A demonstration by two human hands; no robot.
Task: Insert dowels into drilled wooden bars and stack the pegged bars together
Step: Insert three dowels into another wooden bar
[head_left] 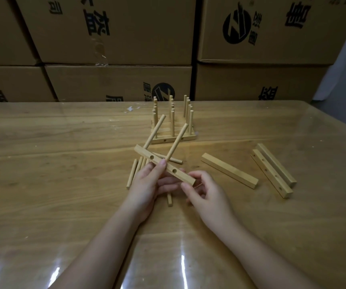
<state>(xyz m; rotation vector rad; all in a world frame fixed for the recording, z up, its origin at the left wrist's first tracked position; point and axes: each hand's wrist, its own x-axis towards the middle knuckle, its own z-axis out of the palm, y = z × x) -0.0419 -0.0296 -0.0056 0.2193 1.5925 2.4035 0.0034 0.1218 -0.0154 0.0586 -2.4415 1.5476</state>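
Hands met low over the worktop (63,163), both on one bar (164,166) that was lifted clear of it and tilted, its far end up to the left. The left hand (147,184) pinched the bar near its middle, thumb on the drilled side and fingers curled behind. Two dowels (155,130) stood in the bar's top face, slanting away from the hands; two holes in the side facing the camera were open. The right hand (207,197) had its fingers loosely curled just beside the bar's near end, one fingertip touching it; whether it gripped anything could not be told. Under the left hand lay loose dowels (135,170) side by side, with one more across them beyond the bar. Beyond both hands stood a stack (188,138) of pegged bars, pegs upright. Right of the right hand lay a spare bar (229,173), and farther right a pair of bars (274,180) touching along their length, the nearer one showing holes. Cardboard boxes (115,28) filled the background.
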